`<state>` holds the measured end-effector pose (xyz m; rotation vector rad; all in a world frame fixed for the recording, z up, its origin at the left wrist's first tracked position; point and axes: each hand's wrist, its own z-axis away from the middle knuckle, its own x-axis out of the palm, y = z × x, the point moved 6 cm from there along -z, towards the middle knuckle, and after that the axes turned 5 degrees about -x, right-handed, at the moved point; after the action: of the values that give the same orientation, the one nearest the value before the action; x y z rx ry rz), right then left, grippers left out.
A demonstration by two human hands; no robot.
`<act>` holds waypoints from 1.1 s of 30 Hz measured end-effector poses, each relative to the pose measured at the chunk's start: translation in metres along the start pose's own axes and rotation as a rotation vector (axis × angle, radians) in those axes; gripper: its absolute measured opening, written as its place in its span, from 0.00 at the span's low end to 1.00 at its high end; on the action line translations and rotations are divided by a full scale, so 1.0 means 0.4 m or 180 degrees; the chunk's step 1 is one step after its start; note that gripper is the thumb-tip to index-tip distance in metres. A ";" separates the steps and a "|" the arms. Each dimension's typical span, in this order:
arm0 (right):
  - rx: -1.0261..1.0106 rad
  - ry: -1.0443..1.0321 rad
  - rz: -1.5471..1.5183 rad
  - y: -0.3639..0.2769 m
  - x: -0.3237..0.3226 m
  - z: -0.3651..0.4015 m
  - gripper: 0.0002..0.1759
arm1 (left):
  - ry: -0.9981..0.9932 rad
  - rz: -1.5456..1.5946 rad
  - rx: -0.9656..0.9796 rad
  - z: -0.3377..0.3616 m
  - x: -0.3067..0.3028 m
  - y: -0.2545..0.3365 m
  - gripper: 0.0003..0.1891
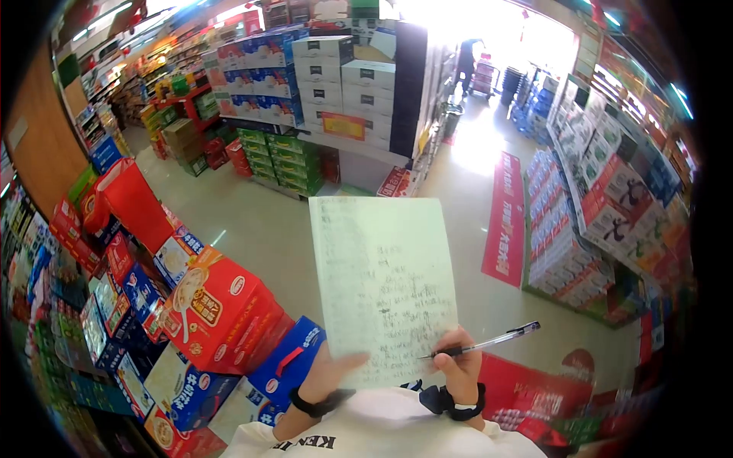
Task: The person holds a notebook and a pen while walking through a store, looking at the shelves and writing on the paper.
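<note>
Upright in front of me is a notebook [382,259] whose open page carries rows of handwriting, mostly on its right and lower part. My left hand [334,374] grips its lower left corner, with the thumb lying over the page. A pen [496,337] with a clear barrel and dark grip sits between the fingers of my right hand [458,365], its tip at the writing near the bottom. That hand is also right at the notebook's lower right edge. A black band circles each wrist.
Red gift boxes [229,305] and blue cartons [286,362] are stacked close on my left. Ahead stand shelves of white boxes [366,95] above green cartons [294,168]. More stacked goods [561,229] line the right, beside a red floor mat [504,217]. A person [467,65] is near the bright entrance.
</note>
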<state>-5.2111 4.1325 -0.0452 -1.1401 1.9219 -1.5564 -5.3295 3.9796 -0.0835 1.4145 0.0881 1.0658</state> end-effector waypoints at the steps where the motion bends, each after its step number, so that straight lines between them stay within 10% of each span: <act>1: -0.0089 -0.0095 0.0042 -0.002 -0.019 -0.042 0.12 | 0.0036 0.0004 0.0057 -0.036 0.011 -0.003 0.23; 17: -0.0374 -0.0106 -0.0289 0.058 -0.338 -0.471 0.22 | 0.0133 -0.0253 0.0015 -0.461 0.274 0.007 0.25; 33: 0.0012 -0.0888 -0.0596 0.236 -0.086 -0.889 0.20 | 0.0711 0.0054 0.0460 -0.754 -0.003 0.156 0.22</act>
<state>-5.4876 4.3779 -0.0375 -1.4852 1.6684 -1.4028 -5.5524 4.1914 -0.1031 1.4218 0.3207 1.2495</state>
